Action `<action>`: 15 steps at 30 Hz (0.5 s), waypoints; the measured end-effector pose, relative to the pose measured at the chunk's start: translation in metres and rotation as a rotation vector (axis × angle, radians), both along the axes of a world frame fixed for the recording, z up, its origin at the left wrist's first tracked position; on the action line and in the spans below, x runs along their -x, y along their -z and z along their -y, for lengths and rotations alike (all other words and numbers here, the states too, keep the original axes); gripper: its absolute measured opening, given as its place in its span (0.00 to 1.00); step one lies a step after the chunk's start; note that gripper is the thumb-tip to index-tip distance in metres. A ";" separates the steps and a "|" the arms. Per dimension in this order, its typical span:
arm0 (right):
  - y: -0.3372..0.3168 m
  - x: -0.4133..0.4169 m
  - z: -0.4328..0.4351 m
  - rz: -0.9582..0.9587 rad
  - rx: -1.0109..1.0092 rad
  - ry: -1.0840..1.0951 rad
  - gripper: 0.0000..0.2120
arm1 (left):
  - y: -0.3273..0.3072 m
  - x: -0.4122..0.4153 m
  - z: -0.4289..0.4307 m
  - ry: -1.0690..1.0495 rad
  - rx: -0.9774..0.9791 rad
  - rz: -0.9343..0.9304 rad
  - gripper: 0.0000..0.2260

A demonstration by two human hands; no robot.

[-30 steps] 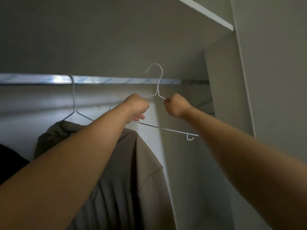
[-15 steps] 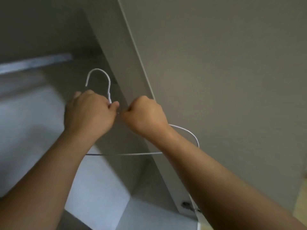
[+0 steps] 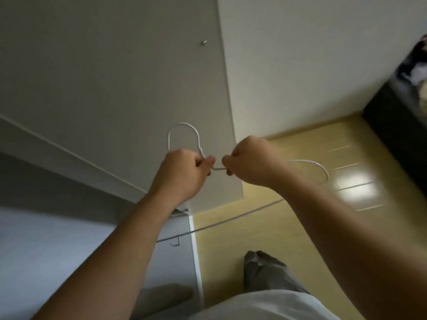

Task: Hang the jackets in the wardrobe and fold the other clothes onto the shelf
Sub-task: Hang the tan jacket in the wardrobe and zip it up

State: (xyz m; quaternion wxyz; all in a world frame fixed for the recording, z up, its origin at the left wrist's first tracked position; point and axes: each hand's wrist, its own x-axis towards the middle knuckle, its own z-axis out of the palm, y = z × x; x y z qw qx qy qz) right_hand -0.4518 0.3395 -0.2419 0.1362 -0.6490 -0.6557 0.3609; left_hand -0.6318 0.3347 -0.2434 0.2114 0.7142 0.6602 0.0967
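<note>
A bare white wire hanger (image 3: 183,132) is held in front of me with its hook pointing up. My left hand (image 3: 184,172) grips the wire just below the hook's neck. My right hand (image 3: 251,161) pinches the shoulder wire a little to the right of the neck. The hanger's bottom bar (image 3: 231,219) runs under both forearms. No garment hangs on it. The open wardrobe door (image 3: 115,88) stands behind the hanger, and the wardrobe floor (image 3: 57,239) lies at lower left.
Yellow wood flooring (image 3: 300,227) spreads to the right. A dark bed edge (image 3: 397,125) with a heap of clothes (image 3: 416,63) sits at the far right. My trouser leg and foot (image 3: 265,271) are below.
The hanger has come off the rail and away from the wardrobe, both hands still on it. My view has swung down and right, from the rail and hung beige jacket to the door and floor.
</note>
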 end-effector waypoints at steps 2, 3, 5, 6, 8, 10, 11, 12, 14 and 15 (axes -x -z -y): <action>-0.013 -0.054 0.011 0.019 0.052 0.093 0.13 | -0.011 -0.052 -0.007 0.109 0.052 0.045 0.20; -0.017 -0.081 0.018 0.029 0.067 0.143 0.13 | -0.015 -0.079 -0.011 0.175 0.068 0.054 0.20; -0.025 -0.134 0.028 0.047 0.069 0.246 0.14 | -0.022 -0.135 -0.019 0.299 0.078 0.068 0.20; -0.028 -0.159 0.031 0.052 0.064 0.305 0.14 | -0.024 -0.163 -0.025 0.353 0.080 0.080 0.19; -0.032 -0.205 0.036 0.047 0.068 0.436 0.14 | -0.025 -0.216 -0.038 0.449 0.083 0.102 0.19; -0.033 -0.247 0.042 0.051 0.089 0.546 0.14 | -0.024 -0.266 -0.047 0.541 0.087 0.107 0.18; -0.032 -0.267 0.044 0.051 0.096 0.596 0.14 | -0.022 -0.291 -0.052 0.583 0.092 0.115 0.18; -0.030 -0.286 0.045 0.051 0.099 0.642 0.13 | -0.020 -0.313 -0.058 0.622 0.099 0.127 0.17; -0.022 -0.323 0.045 0.055 0.120 0.730 0.13 | -0.014 -0.355 -0.069 0.709 0.139 0.159 0.16; -0.019 -0.341 0.044 0.052 0.140 0.775 0.13 | -0.010 -0.375 -0.076 0.761 0.162 0.175 0.16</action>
